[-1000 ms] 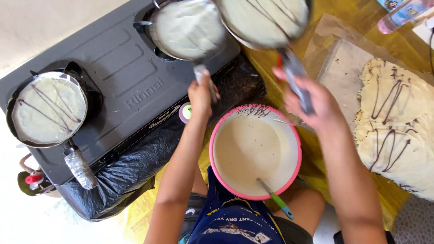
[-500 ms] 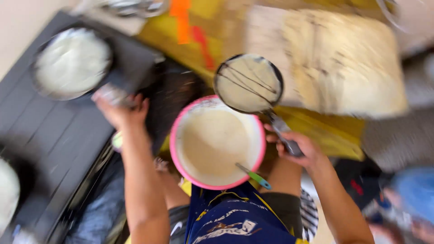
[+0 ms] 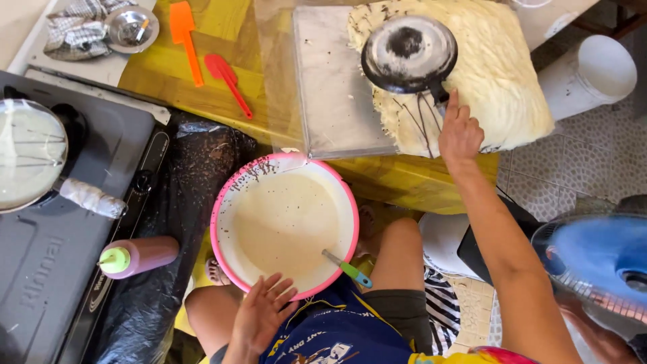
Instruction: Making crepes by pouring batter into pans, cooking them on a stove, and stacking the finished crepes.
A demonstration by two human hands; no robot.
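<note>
On the metal tray (image 3: 333, 87) across the yellow table (image 3: 222, 101): a small dark pan (image 3: 408, 54), turned upside down over the pile of pale thin crepes (image 3: 499, 81). Right hand (image 3: 460, 131) closed round the pan's handle, knuckles up. Half a second ago the same pan was held face up above the bowl, a cooked round with dark drizzle lines showing in it — now only its blackened underside shows, so the round is likely being dropped onto the stack.

Item, pink-rimmed bowl (image 3: 286, 226) of pale batter, between the person's knees, with a green-handled ladle (image 3: 347, 268) leaning in at the near rim. Left hand (image 3: 261, 313) open, fingers spread, resting at the bowl's near edge; earlier it was raised toward the stove, so it has come back and holds nothing.

Item, grey stove (image 3: 81, 222) at left, one pan of batter (image 3: 30, 155) with drizzle lines on a burner. Squeeze bottle (image 3: 138, 256), green-capped, lying on black sheeting beside it.

Item, orange spatula (image 3: 184, 34) and red spatula (image 3: 228, 81), unused, on the table.
</note>
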